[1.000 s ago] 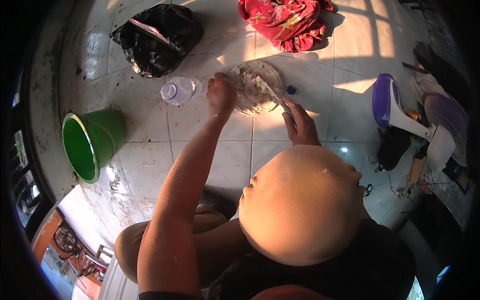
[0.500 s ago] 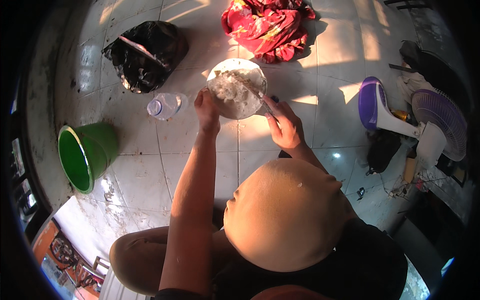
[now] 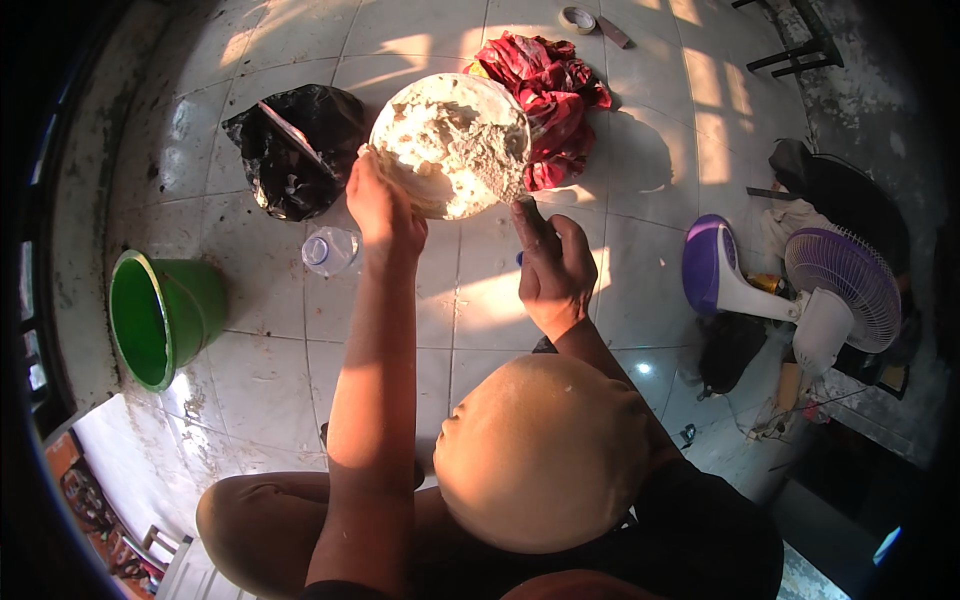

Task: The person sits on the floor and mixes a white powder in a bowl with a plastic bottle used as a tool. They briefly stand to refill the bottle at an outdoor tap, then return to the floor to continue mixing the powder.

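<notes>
My left hand (image 3: 385,205) grips the near-left rim of a round, pale bowl (image 3: 415,88), which is tilted up toward me. Thick whitish paste (image 3: 425,140) covers much of its inside, lumpy on the left and greyer on the right. At the bowl's lower right, my right hand (image 3: 555,265) is closed around the handle of a mixing tool (image 3: 522,205). The tool's far end is lost in the paste, so its exact kind cannot be made out. A crumpled red patterned cloth (image 3: 560,110) lies on the floor just behind the bowl.
A clear plastic bottle (image 3: 330,250), a black plastic bag (image 3: 295,150) and a green bucket (image 3: 165,315) stand to the left. On the right lies a purple and white fan (image 3: 840,285). A tape roll (image 3: 577,20) sits at the far side. My bent knee (image 3: 540,450) is in front.
The bowl has risen toward me and tilted, moving slightly left and up in view. My right hand has come along with the tool, now at the bowl's lower right edge.
</notes>
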Motion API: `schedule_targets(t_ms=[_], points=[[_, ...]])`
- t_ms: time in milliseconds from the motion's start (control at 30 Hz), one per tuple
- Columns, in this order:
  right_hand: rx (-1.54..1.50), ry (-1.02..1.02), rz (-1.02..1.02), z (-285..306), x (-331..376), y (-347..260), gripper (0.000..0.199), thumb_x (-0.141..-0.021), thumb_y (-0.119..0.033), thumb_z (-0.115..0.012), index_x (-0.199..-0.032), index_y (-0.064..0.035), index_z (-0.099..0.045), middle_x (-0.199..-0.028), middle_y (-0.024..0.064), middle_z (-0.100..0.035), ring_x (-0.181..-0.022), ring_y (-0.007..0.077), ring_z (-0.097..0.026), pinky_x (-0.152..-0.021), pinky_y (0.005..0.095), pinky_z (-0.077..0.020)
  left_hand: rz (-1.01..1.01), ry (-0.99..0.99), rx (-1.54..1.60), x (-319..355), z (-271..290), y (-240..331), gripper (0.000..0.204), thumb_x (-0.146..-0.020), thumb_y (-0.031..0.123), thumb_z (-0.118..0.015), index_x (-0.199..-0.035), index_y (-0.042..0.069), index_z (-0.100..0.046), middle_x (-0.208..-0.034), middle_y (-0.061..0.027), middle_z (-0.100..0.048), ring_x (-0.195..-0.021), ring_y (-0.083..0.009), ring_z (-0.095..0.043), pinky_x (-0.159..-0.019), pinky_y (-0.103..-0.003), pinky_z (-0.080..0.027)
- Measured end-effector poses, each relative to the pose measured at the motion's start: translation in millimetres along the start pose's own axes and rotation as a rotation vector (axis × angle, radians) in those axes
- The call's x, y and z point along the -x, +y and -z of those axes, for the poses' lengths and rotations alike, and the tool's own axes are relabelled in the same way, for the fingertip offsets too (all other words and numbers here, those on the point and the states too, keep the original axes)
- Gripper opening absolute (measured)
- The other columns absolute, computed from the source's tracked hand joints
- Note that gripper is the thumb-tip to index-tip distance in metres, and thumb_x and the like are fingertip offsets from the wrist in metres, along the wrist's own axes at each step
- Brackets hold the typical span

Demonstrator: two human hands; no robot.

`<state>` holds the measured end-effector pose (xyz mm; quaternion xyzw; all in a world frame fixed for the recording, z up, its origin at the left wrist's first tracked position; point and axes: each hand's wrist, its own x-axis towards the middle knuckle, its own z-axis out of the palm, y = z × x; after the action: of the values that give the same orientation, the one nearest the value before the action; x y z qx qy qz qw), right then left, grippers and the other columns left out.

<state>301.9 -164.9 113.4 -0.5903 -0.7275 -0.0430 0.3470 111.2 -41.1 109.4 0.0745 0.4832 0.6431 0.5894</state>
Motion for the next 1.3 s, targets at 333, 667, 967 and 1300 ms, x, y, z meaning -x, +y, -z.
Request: schedule_targets(t_ms=[333, 667, 967, 1300], points=[[-0.284, -0.127, -0.224, 30, 39, 10, 0.069, -0.077, 0.012, -0.073, -0.138, -0.0217, -0.074, -0.101, 0.0117, -0.064, -0.079, 0.0271, -0.064, -0.068, 0.036, -0.0555, -0.074, -0.012, -0.011, 1, -24, 14, 0.034, -0.113, 0.029, -0.048, -0.112, -0.003, -0.063, -0.106, -0.0106, -0.069, -0.092, -0.0196, -0.067, -0.082, -0.035, -0.058], [-0.158, -0.164, -0.041, 64, 54, 39, 0.039, -0.097, 0.004, -0.065, -0.135, -0.0046, -0.07, -0.11, 0.0149, -0.065, -0.085, 0.0197, -0.066, -0.078, 0.0301, -0.0537, -0.071, 0.024, 0.049, -10, -19, 15, 0.032, -0.113, 0.025, -0.046, -0.106, -0.002, -0.062, -0.1, -0.0086, -0.068, -0.089, -0.0158, -0.064, -0.08, -0.032, -0.056], [-0.953, -0.179, -0.54, 16, -14, 4, 0.045, -0.108, -0.025, -0.059, -0.145, -0.0014, -0.049, -0.106, 0.0084, -0.071, -0.068, 0.0094, -0.055, -0.055, 0.022, -0.0379, -0.017, 0.047, 0.105, 4, -34, 31, 0.027, -0.112, 0.023, -0.049, -0.108, 0.0, -0.064, -0.103, -0.0071, -0.066, -0.086, -0.0168, -0.065, -0.076, -0.035, -0.057], [-1.438, -0.257, -0.868, -7, 30, 11, 0.042, -0.105, -0.024, -0.061, -0.14, -0.0017, -0.053, -0.102, 0.0085, -0.067, -0.067, 0.0121, -0.051, -0.055, 0.0285, -0.0363, -0.09, 0.044, -0.106, 2, -26, 44, 0.037, -0.112, 0.026, -0.049, -0.127, -0.004, -0.064, -0.12, -0.0146, -0.07, -0.104, -0.0267, -0.072, -0.092, -0.043, -0.062]])
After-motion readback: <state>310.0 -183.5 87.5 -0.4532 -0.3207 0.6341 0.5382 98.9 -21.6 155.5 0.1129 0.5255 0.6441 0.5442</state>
